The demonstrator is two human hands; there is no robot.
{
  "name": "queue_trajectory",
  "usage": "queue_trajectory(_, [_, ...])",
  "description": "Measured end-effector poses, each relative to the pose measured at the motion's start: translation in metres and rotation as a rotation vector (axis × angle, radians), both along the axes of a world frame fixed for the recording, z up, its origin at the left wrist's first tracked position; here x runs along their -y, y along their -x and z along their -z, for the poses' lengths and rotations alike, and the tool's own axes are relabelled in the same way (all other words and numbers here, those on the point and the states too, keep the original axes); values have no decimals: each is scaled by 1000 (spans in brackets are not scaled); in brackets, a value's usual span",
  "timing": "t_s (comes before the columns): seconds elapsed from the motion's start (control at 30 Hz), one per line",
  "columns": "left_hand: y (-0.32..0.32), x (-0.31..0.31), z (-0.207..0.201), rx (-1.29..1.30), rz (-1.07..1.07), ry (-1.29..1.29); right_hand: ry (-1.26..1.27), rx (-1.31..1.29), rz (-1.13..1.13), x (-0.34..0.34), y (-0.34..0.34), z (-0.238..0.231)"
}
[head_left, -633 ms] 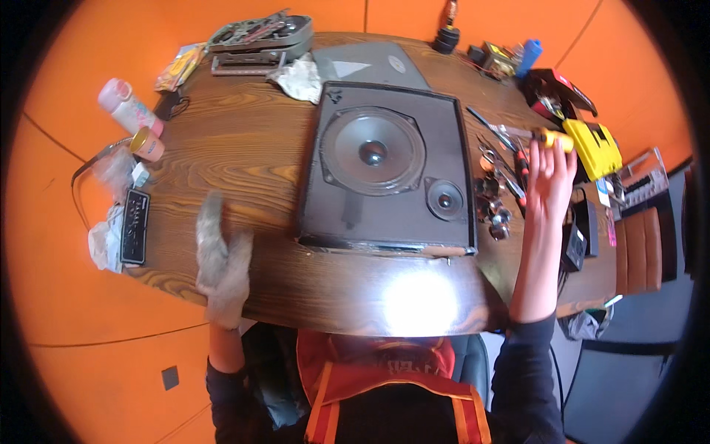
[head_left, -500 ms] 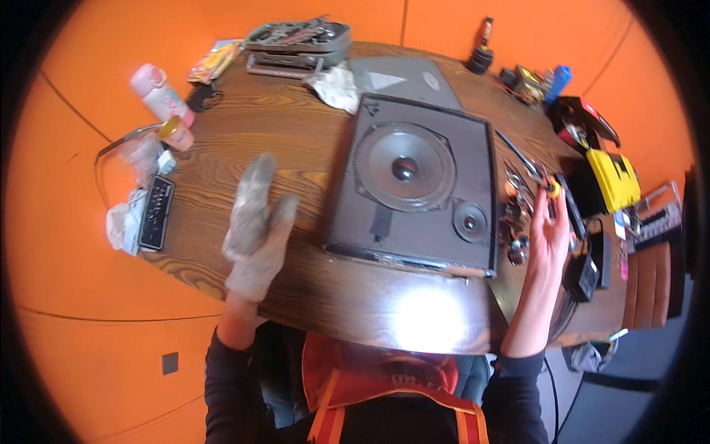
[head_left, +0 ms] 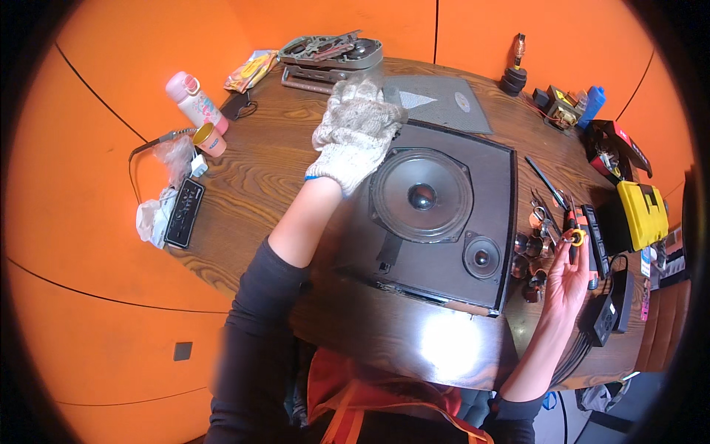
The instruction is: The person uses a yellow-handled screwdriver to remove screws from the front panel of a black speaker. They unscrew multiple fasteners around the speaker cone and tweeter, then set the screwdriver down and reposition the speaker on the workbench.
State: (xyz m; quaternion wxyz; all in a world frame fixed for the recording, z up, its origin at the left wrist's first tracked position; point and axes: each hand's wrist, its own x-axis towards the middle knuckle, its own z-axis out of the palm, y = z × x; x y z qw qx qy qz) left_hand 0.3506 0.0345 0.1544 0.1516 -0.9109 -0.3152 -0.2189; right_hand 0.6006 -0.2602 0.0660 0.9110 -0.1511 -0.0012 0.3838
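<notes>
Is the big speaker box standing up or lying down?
Lying down: the speaker box is on the table, its two round cones facing up.

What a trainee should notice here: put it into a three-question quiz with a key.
1. Which hand wears the pale knitted glove?
2. True or false: the smaller speaker cone sits nearer the right hand than the larger speaker cone does.
3. Fill in the colour: the tool in the right hand's fingers shows a ____ end.

Key: 1. The left hand. 2. True. 3. Yellow.
</notes>
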Motion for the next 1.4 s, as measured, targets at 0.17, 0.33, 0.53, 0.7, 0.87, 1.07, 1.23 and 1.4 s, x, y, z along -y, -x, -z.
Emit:
queue_trajectory(0.17, [-2,1,13,607,-58,347,-28,-24,47,-3,12,-7])
queue_trajectory(0.33, [9,2,19,563,89,376,44,33,84,-6,25,-13])
queue_trajectory(0.53, [22,2,6,293,126,337,-22,-31,1,-9,29,-12])
queue_trajectory(0.7, [18,4,8,232,138,291,-78,-37,-39,-8,27,-9])
queue_trajectory(0.87, [15,-1,13,192,216,189,-5,-13,-4,-8,27,-9])
queue_trajectory(1.07, [14,-1,16,236,168,316,31,-11,27,-10,28,-11])
queue_trajectory(1.23, [15,2,20,209,105,253,23,-26,11,-10,26,-10])
queue_trajectory(1.4, [11,-2,26,238,107,214,34,-12,17,-10,25,-10])
